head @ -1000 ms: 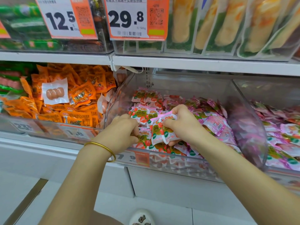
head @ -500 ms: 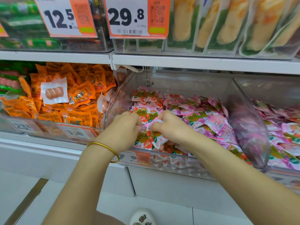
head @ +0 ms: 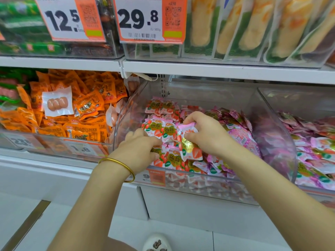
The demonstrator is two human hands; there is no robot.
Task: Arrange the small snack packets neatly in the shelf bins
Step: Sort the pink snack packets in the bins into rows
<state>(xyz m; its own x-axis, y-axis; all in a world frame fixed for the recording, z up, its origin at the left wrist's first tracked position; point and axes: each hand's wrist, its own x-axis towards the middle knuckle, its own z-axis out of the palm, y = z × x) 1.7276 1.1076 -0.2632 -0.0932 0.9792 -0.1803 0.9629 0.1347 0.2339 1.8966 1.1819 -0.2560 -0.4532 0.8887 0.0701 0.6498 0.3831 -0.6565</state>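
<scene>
Hands drifted apart: right hand (head: 204, 132) pinches a strawberry packet (head: 190, 150), and left hand (head: 139, 151) curls round packets (head: 171, 160) at the clear bin's (head: 272, 142) front-left corner. Orange packets (head: 90, 105) fill the left bin (head: 54, 144).

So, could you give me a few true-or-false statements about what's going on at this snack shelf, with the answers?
1. The left hand and the right hand are both inside the clear plastic bin of pink-and-white strawberry packets. True.
2. The gold bangle sits on the right wrist. False: it is on the left wrist.
3. The right hand pinches a small strawberry packet. True.
4. The orange-and-white price tag above this bin reads 12.5. False: it reads 29.8.
5. The bin to the left holds blue packets. False: it holds orange foil packets.
</scene>
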